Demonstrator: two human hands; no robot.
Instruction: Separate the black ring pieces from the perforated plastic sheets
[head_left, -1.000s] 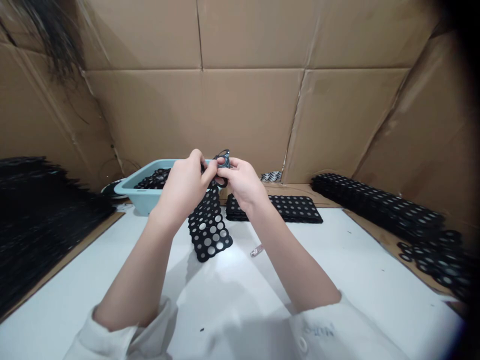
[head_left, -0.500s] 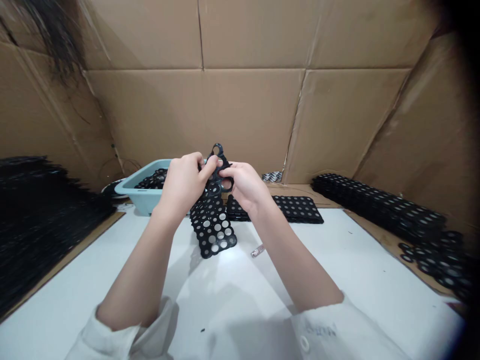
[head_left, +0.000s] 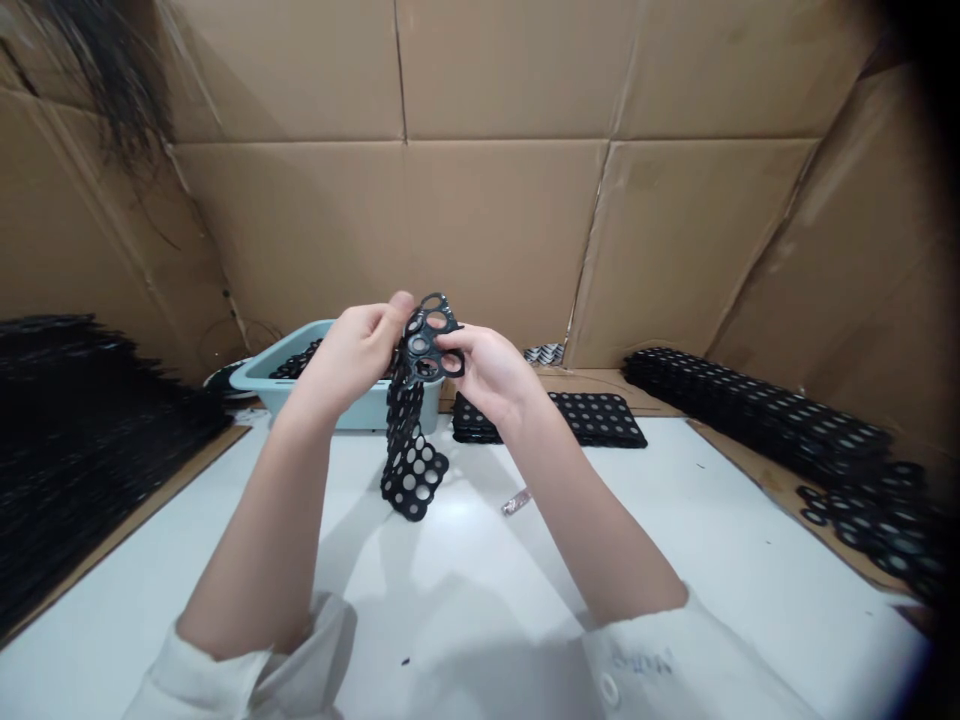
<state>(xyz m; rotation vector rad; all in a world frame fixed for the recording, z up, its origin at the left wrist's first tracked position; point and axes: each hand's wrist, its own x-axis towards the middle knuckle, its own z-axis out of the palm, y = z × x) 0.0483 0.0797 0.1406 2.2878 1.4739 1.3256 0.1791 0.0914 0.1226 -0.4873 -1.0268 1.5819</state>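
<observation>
My right hand (head_left: 487,370) pinches a black piece with large round holes (head_left: 420,345) between thumb and fingers. Closed at that piece's left side is my left hand (head_left: 356,350), its thumb pointing up and its other fingertips hidden. Below them hangs a bundle of black sheets dotted with round holes (head_left: 412,475), partly twisted, its lower end close to the white table. Whether the upper piece is joined to this bundle, I cannot tell.
A light blue basin (head_left: 292,408) with black perforated parts stands behind my left hand. Flat black perforated sheets (head_left: 596,418) lie behind my right wrist. More black stacks line the left (head_left: 97,440) and right (head_left: 757,410) sides. A small shiny wrapper (head_left: 516,502) lies near my right forearm.
My left hand has shifted slightly left, its thumb now off the front of the holed piece. The hanging bundle has swung left and turned, looking narrower. My right hand stays nearly in place.
</observation>
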